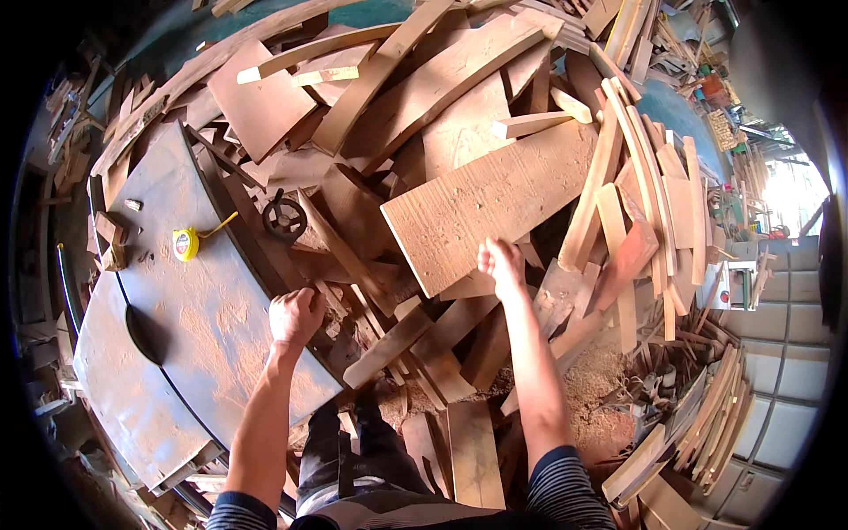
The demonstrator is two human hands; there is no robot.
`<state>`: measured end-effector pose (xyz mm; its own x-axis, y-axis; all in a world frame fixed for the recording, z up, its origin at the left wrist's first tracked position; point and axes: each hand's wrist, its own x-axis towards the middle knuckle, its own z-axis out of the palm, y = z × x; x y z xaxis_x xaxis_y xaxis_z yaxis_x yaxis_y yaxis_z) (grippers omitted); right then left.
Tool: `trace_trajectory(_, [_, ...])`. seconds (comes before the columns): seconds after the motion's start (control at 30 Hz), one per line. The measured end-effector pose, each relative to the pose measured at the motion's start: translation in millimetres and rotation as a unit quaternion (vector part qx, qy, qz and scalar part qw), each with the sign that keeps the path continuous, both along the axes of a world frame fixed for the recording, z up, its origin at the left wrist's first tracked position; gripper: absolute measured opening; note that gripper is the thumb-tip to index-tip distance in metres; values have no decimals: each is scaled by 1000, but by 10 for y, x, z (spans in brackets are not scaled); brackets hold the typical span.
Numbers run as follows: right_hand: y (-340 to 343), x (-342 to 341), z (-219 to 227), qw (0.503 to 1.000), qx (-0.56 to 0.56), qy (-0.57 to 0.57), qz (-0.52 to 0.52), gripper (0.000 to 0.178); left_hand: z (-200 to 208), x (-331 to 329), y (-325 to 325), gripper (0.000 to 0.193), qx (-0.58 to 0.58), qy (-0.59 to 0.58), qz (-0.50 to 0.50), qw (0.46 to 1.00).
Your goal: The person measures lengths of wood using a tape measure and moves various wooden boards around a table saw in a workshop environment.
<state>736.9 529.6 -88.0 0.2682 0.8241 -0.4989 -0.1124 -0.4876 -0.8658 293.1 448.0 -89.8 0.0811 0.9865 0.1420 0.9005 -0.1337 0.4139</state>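
Observation:
My left hand point(298, 316) is curled into a fist at the right edge of a grey metal machine table point(181, 344) dusted with sawdust. Nothing shows sticking out of it. On that table lies a yellow tape measure point(185, 245), with a short length of its blade out toward the edge. My right hand point(502, 265) is also closed, thumb side up, at the near edge of a wide wooden board point(486, 203). No object shows in its fingers, and whether it touches the board is unclear. The board lies tilted on the wood pile, with sawdust scattered over it.
Stacked offcuts and planks point(442, 84) rise in front of me. Curved wooden strips point(649, 185) lean at the right. A dark handwheel point(284, 217) stands beside the table, and small wood blocks point(111, 230) sit on its far left. Sawdust point(601, 406) covers the ground at right.

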Motion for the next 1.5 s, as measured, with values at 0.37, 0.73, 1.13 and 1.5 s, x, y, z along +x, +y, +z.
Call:
trace_trajectory(0.37, [2337,136,-524,990,37,24,-136,30,-32,-25,32,27,-23,22,5,999])
trace_trajectory(0.73, [3505,614,-1037,971,4,95,-221,59,65,30,120,33,-41,32,8,999])
trace_trajectory(1.13, [3495,651,-948,963,35,73,-258,38,73,62,177,32,-47,33,4,998])
trace_trajectory(1.5, [2091,75,580,864,167,425,-210,28,5,39,53,30,-55,38,1,998])
